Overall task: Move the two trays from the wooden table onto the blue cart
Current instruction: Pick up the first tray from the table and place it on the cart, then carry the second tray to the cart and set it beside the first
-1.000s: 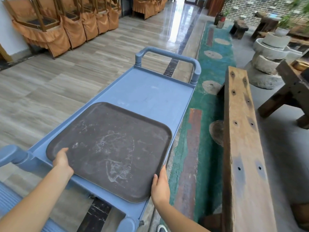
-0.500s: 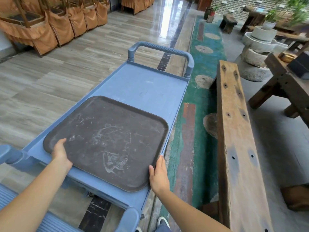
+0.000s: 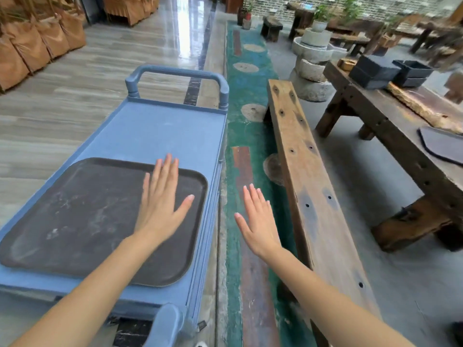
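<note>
A dark brown tray (image 3: 82, 219) lies flat on the near half of the blue cart (image 3: 160, 131). My left hand (image 3: 162, 204) hovers over the tray's right part, fingers spread, holding nothing. My right hand (image 3: 258, 219) is open too, raised over the floor strip between the cart and a bench. A second dark tray (image 3: 443, 144) lies on the wooden table (image 3: 390, 121) at the right edge, partly cut off by the frame.
A long wooden bench (image 3: 310, 186) runs between the cart and the table. Two dark boxes (image 3: 385, 71) sit on the table's far end. Stone millstones (image 3: 310, 61) stand beyond the bench. Stacked covered chairs (image 3: 37, 43) line the far left.
Both hands have let go of the tray's near corners and lifted, open. The view has swung right, and the wooden table with the second tray has come into sight.
</note>
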